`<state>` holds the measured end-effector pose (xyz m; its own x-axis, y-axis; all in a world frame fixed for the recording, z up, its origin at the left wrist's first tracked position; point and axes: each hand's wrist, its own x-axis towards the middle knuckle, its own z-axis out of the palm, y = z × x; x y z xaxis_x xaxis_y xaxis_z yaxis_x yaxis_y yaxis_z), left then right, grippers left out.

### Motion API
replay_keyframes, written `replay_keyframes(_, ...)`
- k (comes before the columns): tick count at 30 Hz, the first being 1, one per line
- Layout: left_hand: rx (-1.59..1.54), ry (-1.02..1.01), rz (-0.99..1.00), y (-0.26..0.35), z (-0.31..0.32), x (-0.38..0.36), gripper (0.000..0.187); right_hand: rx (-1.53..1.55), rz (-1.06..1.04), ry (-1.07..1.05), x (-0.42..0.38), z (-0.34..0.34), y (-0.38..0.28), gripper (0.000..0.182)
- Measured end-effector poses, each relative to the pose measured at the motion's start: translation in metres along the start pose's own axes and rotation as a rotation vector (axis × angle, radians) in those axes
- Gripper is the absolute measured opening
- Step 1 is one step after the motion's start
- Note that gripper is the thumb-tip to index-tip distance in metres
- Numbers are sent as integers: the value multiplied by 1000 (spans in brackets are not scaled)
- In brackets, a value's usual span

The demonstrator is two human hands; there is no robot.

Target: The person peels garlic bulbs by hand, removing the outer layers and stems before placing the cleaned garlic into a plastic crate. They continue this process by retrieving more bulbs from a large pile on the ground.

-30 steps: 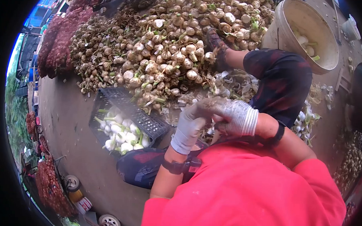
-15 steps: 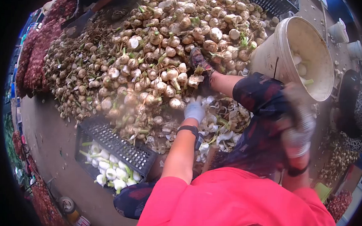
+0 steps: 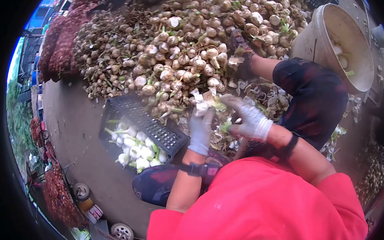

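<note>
My left hand (image 3: 200,131), in a pale glove, has its fingers closed round a whitish garlic bulb (image 3: 201,106) with loose skin on it, held over the peelings in front of my lap. A yellow-green leafy scrap (image 3: 219,104) shows right beside the bulb. To its right is my gloved right hand (image 3: 253,119), thumb and fingers curved and apart, with the upper fingertips close to that scrap. Beyond both hands spreads a large heap of unpeeled garlic (image 3: 177,59). At my left, a tilted black plastic crate (image 3: 157,133) holds cleaned white garlic (image 3: 139,150) with short green stems.
A big whitish bucket (image 3: 309,41) with a few bulbs inside leans beyond my bent right knee (image 3: 313,89). Garlic peelings (image 3: 270,97) lie around my foot. Red mesh sacks (image 3: 60,50) stand at the far left. A small wheel (image 3: 122,232) shows at the bottom.
My right hand has swung in from the right beside the bucket to meet my left. My left hand has come back from the heap and now holds a bulb. The view has shifted.
</note>
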<state>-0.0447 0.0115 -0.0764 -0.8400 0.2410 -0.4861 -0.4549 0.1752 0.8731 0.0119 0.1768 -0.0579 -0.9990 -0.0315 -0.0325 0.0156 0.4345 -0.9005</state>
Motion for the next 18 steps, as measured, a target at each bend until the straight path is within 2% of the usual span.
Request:
replay_keyframes(2, 48, -52, -82, 5, -10, -21, 26, -15, -37, -38, -4, 24, 1, 52)
replay_keyframes(3, 34, -40, -69, 3, -16, -31, 26, 82, 7, 37, -5, 23, -12, 33)
replay_keyframes(4, -14, -103, -23, -1, -23, -41, 28, 298, 130, -36, -4, 19, -19, 17)
replay_keyframes(6, -61, -162, 28, 3, -28, -60, 30, 476, 328, -142, -7, 10, -24, 12)
replay_keyframes(8, 8, -174, 147, 25, -18, -80, 30, 372, 251, -138, -12, 8, -35, 12)
replay_keyframes(10, -96, -177, 167, 22, -14, -83, 29, 119, 71, 35, -15, 15, -32, 13)
replay_keyframes(11, -192, -185, 174, 20, -13, -82, 29, 111, 63, 41, -17, 12, -31, 13)
replay_keyframes(12, -287, -198, 179, 23, -10, -81, 30, 319, 204, 13, -18, 7, -35, 15)
replay_keyframes(13, 369, -151, 629, 34, -17, -82, 48, 529, 347, -16, -20, 2, -38, 17)
replay_keyframes(14, 365, -159, 637, 33, -15, -84, 48, 738, 488, -44, -22, -4, -40, 19)
replay_keyframes(15, 108, -215, 449, 30, -14, -86, 48, 834, 428, -83, -28, -10, -39, 22)
replay_keyframes(16, -144, -270, 252, 28, -12, -87, 48, 791, 388, -125, -30, -18, -51, 24)
replay_keyframes(18, -142, -210, 193, 25, -5, -86, 47, 756, 353, -127, -35, -32, -76, 28)
